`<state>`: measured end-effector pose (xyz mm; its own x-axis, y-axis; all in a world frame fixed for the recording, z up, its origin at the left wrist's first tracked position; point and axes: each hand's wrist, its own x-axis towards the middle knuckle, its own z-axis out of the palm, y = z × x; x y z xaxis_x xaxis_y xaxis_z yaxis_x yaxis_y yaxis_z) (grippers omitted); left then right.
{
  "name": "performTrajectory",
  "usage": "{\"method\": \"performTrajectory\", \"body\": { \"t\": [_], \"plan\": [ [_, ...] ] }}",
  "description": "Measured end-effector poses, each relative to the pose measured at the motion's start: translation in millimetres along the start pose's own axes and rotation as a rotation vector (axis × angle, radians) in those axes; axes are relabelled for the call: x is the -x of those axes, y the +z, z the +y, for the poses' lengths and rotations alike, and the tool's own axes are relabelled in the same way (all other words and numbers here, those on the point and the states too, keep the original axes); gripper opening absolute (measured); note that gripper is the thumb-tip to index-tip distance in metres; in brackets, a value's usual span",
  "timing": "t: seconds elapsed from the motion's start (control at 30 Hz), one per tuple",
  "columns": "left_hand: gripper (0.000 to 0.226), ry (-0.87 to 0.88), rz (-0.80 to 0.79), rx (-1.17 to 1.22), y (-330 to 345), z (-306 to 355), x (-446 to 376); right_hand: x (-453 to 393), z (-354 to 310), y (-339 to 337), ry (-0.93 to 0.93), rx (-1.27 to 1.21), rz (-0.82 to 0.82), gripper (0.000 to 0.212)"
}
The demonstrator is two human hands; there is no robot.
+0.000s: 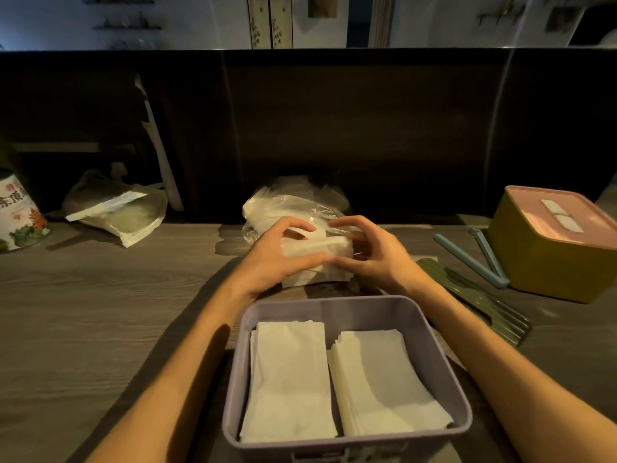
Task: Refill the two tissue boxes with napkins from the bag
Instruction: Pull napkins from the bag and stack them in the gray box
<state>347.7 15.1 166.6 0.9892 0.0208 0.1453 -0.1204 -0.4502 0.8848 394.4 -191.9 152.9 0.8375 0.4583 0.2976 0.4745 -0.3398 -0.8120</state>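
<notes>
Left hand: curling round the left end of a wad of napkins, thumb underneath, fingers over the top.
Right hand: clamping the wad's right end, so both hands are squeezing the same bundle between them.
Why held so: looks like they are squaring the loose sheets into a tidy block before it goes down into a box.
Bag: lying crumpled and clear just behind the hands, toward the far edge of the surface, napkins showing white inside.
Purple box: sitting open at the near edge, directly under the forearms, two napkin stacks lying side by side inside.
Yellow box: waiting at the right edge, pink lid on, a napkin peeking from the slot.
Clips: blue one lying beside the yellow box, well apart from the hands.
In the way: the purple box's far wall is standing between wad and stacks, so a lift over seems needed.
Far left: a printed tin and a paper packet are sitting idle.
</notes>
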Motion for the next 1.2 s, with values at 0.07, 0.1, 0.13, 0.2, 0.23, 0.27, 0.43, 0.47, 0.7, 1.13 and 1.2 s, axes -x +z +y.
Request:
{"method": "performTrajectory", "body": {
  "t": [0.07, 0.1, 0.13, 0.2, 0.23, 0.27, 0.43, 0.47, 0.7, 1.13, 1.2],
  "plan": [
    [0.053, 0.066, -0.048, -0.058, -2, -2, 0, -1, -5, -4, -0.001, -0.019, 0.041, 0.050],
    [0.049, 0.087, -0.046, -0.053, -3, -1, 1, -1, -9, -6, -0.009, -0.055, 0.051, 0.048],
    [0.042, 0.093, -0.042, -0.040, -4, 0, 1, 0, -12, -8, -0.025, -0.100, 0.056, 0.047],
    [0.033, 0.068, -0.076, -0.018, -3, 2, 2, 1, -20, -10, -0.072, -0.178, 0.066, 0.047],
    [0.038, 0.051, -0.120, 0.006, -3, 2, 2, 2, -23, -11, -0.098, -0.197, 0.073, 0.046],
    [0.050, 0.031, -0.174, 0.049, -3, 4, 3, 2, -26, -11, -0.117, -0.207, 0.076, 0.045],
    [0.068, -0.077, -0.305, 0.460, 5, 4, 7, 3, -34, -9, -0.144, -0.268, 0.060, 0.037],
    [0.055, -0.069, -0.316, 0.488, 9, 6, 9, 3, -35, -9, -0.155, -0.266, 0.073, 0.036],
    [0.031, -0.072, -0.299, 0.410, 22, 8, 8, -1, -31, -8, -0.137, -0.136, 0.152, 0.023],
    [0.031, -0.227, -0.363, 0.573, 24, 7, 9, -3, -30, -21, -0.082, -0.274, 0.500, 0.013],
    [0.028, -0.244, -0.354, 0.610, 23, 8, 8, -2, -31, -28, -0.034, -0.353, 0.622, 0.016]
  ]
}}
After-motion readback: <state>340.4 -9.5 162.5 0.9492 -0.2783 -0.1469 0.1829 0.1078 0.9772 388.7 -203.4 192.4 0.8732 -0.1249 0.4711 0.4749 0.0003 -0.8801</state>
